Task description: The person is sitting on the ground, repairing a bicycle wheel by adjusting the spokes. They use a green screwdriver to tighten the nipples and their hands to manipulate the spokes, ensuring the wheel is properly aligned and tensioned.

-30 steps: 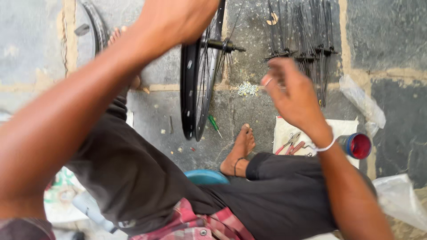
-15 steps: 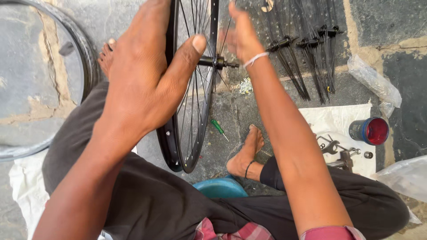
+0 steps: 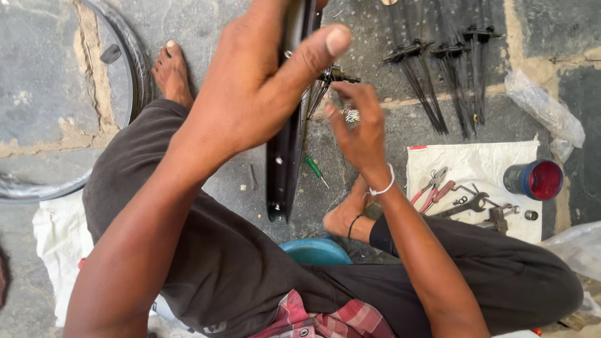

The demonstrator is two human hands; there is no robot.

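Seated person on stone floor, legs crossed, viewed from above. Left hand [image 3: 263, 94] wraps the black wheel rim [image 3: 285, 150], thumb pressed across the rim's right face, fingers behind it; grip closed on the rim. Rim stands upright and edge-on to the camera, its lower end resting on the floor between the knees, its top running out of view at 12 o'clock.

Right hand [image 3: 360, 128] sits at 3 o'clock of the rim, fingers loosely spread and curled, just below the hub axle [image 3: 338, 76]. Whether the fingertips pinch a spoke cannot be told; the hand looks open. White band on that wrist.

Small green-handled screwdriver [image 3: 315, 170] lies on the floor at 6 o'clock of the right hand, near the rim's lower end. Bundles of black spokes [image 3: 432, 81] lie at 2 o'clock, well apart from the hands. White cloth [image 3: 476, 163] at 4 o'clock carries red-handled pliers [image 3: 432, 188], a spanner [image 3: 466, 205] and small nuts. Blue tin with red inside [image 3: 535, 180] stands at the cloth's right edge. Second rim or tyre [image 3: 134, 62] arcs across the floor at 9 o'clock. Blue stool edge [image 3: 316, 250] shows under the legs.
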